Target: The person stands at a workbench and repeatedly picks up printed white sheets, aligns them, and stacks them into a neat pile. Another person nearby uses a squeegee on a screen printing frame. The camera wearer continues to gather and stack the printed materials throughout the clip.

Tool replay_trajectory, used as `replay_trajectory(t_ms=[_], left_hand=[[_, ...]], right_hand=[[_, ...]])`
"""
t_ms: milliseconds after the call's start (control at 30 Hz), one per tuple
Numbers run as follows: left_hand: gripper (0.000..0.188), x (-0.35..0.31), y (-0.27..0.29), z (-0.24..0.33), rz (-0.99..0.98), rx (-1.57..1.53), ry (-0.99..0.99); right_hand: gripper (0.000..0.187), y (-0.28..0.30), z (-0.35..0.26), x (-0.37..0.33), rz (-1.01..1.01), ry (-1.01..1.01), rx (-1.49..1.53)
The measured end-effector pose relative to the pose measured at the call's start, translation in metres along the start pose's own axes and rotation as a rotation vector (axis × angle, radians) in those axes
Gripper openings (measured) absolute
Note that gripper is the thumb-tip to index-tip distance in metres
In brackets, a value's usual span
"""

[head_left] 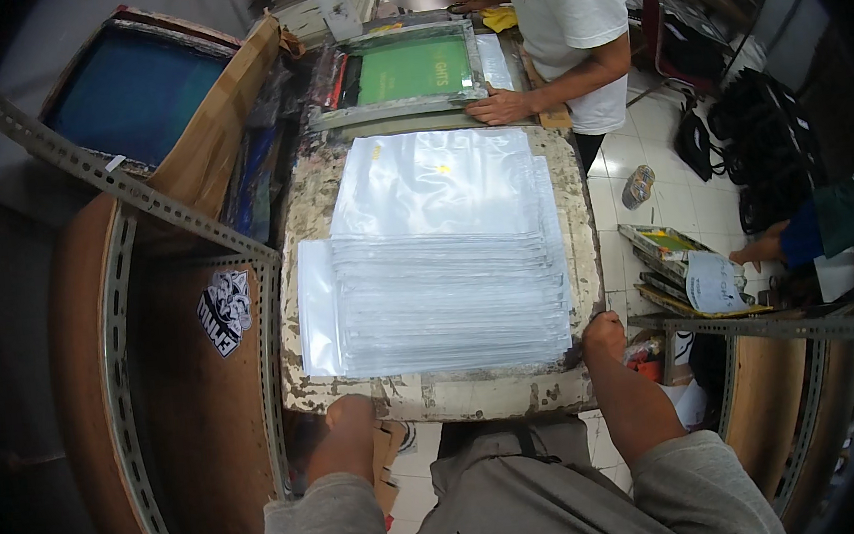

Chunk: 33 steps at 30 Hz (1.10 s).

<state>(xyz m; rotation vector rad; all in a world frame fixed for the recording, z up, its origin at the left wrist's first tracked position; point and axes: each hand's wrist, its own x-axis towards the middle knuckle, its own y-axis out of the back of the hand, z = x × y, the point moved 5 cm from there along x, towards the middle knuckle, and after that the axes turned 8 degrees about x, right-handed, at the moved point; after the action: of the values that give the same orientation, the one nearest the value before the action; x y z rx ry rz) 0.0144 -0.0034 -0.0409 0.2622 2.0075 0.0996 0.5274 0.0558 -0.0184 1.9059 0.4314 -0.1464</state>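
Overlapping rows of white, glossy plastic bags or sheets cover the middle of a worn, paint-stained table. Their edges overlap closely on the near side, and one sheet sticks out to the left. My left hand rests at the table's front edge, left of the middle, its fingers hidden from view. At the right front corner, my right hand is curled against the table edge. Neither hand touches the white sheets.
Across the table a person in a white shirt has a hand at a green screen-printing frame. A metal rack stands close on my left, with a blue screen above. Several frames lean at the right.
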Motion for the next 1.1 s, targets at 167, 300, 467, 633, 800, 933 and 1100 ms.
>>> replay_trajectory(t_ms=[167,300,467,633,800,933,1100], left_hand=[[0.024,0.014,-0.01,-0.002,0.084,-0.069,0.002],[0.025,0.009,-0.006,-0.001,0.039,-0.064,-0.009],[0.023,-0.008,-0.003,-0.001,0.215,-0.057,-0.083],[0.023,-0.012,0.001,-0.002,0.169,-0.059,-0.049],[0.024,0.003,-0.006,-0.001,0.119,-0.021,-0.038],[0.025,0.003,-0.003,-0.001,0.043,0.007,-0.045],[0.022,0.042,-0.021,0.0,-0.111,0.033,0.03]], right_hand=[[0.052,0.003,-0.003,-0.003,-0.005,-0.016,-0.022],[0.052,-0.005,0.003,0.005,-0.002,-0.015,0.004],[0.052,-0.005,0.002,0.005,0.022,-0.019,-0.011],[0.051,-0.004,0.002,0.004,0.039,-0.034,0.0],[0.051,-0.004,0.002,0.004,0.045,-0.009,0.0],[0.052,-0.002,0.001,0.001,0.028,0.03,0.023],[0.053,-0.007,0.004,0.007,-0.031,0.018,-0.003]])
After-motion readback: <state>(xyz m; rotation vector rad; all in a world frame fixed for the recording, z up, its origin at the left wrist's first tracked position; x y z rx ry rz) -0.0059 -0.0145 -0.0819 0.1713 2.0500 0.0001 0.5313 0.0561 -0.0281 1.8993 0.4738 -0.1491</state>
